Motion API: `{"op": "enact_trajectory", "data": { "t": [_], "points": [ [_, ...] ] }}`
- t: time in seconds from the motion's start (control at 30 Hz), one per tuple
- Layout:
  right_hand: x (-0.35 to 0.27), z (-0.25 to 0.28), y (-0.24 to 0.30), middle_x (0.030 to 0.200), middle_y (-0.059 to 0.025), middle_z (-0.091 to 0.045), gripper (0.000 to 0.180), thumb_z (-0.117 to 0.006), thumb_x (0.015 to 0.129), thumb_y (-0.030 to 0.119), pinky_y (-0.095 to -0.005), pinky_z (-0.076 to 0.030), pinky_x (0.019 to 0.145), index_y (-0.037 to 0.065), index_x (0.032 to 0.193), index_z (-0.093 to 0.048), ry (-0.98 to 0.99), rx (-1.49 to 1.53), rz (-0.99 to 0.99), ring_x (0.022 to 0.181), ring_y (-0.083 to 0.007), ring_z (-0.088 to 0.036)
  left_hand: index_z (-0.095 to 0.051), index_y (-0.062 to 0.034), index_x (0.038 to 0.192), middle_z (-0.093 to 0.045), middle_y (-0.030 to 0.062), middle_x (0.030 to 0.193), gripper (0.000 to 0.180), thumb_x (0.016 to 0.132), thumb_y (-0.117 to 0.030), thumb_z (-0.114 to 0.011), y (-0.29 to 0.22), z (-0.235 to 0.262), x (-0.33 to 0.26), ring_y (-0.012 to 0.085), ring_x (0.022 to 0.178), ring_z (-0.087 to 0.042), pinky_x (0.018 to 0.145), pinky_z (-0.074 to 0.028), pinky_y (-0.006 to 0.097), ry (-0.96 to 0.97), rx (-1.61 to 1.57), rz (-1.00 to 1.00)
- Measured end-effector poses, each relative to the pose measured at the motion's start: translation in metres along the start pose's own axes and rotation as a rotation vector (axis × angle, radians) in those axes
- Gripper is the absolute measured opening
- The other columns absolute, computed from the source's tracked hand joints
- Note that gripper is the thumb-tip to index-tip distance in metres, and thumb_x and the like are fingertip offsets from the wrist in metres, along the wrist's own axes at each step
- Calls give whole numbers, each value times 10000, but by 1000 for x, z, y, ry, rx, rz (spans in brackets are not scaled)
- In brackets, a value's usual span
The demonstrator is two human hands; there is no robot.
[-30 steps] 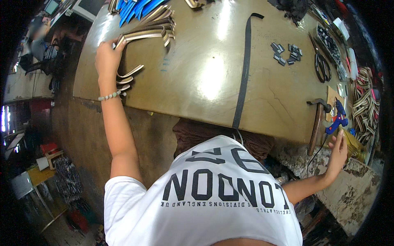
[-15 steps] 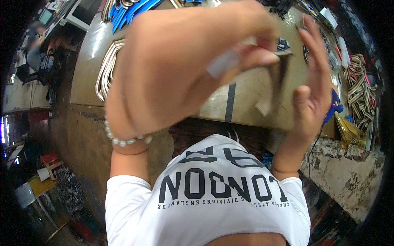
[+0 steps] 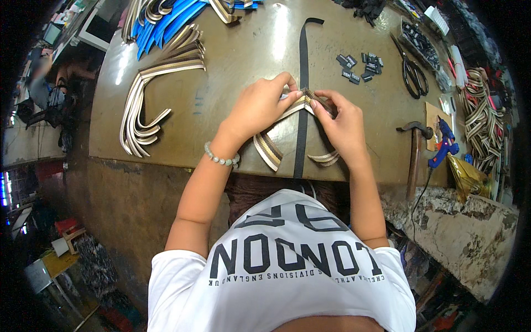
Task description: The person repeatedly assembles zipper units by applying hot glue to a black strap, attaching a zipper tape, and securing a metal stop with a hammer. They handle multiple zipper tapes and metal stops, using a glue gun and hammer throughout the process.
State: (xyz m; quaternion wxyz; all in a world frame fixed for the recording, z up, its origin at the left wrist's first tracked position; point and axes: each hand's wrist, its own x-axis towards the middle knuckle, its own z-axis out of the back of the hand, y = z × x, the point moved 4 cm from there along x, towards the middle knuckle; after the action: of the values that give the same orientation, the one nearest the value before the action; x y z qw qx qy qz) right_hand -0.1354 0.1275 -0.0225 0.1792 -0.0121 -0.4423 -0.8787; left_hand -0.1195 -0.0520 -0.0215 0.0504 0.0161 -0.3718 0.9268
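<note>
Over the middle of the table, my left hand (image 3: 259, 106) and my right hand (image 3: 344, 123) pinch a brown, cream and white striped webbing strap (image 3: 269, 152) between thumbs and fingers. The strap is bent to a peak where the fingertips meet, and its two ends hang apart toward the near table edge. Beneath it a narrow black strap (image 3: 303, 58) runs straight from far to near across the table, its far end bent right. Part of the striped strap is hidden by my fingers.
Striped straps (image 3: 131, 113) and blue strips (image 3: 174, 25) lie at the left. On the right are several small black pieces (image 3: 349, 62), black-handled scissors (image 3: 411, 77), a hammer (image 3: 416, 149), a blue glue gun (image 3: 444, 145), and a strap bundle (image 3: 480, 124). The brown table (image 3: 249, 50) has a near edge close to me.
Both hands have come down from high before the camera, where they were blurred and apart, to the table. They now meet on the striped strap above the black strap.
</note>
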Motion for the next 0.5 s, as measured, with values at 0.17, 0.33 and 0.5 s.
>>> {"op": "enact_trajectory", "data": {
  "t": [0.17, 0.33, 0.5],
  "points": [
    [-3, 1, -3, 980, -187, -694, 208, -675, 886, 164, -400, -533, 760, 25, 1042, -678, 24, -4, -14, 865, -344, -687, -623, -82, 972, -655, 211, 716, 252, 930, -330, -635, -3, -2, -1, 406, 717, -649, 645, -488, 465, 19, 14, 31],
    [0, -2, 1, 958, -183, -702, 212, -697, 882, 132, -329, -532, 711, 11, 1056, -679, 18, -94, -2, 814, -263, -697, -631, -90, 969, -635, 206, 676, 241, 929, -327, -637, -4, -3, -3, 398, 684, -642, 628, -480, 462, 27, 28, 66],
    [-3, -5, 7, 922, -126, -666, 173, -627, 914, 210, -423, -531, 685, 129, 1046, -704, 60, -237, 62, 814, -334, -667, -639, -86, 932, -619, 183, 642, 282, 899, -365, -668, -6, -4, -4, 367, 644, -634, 599, -472, 443, -33, 107, 55]
  ]
}}
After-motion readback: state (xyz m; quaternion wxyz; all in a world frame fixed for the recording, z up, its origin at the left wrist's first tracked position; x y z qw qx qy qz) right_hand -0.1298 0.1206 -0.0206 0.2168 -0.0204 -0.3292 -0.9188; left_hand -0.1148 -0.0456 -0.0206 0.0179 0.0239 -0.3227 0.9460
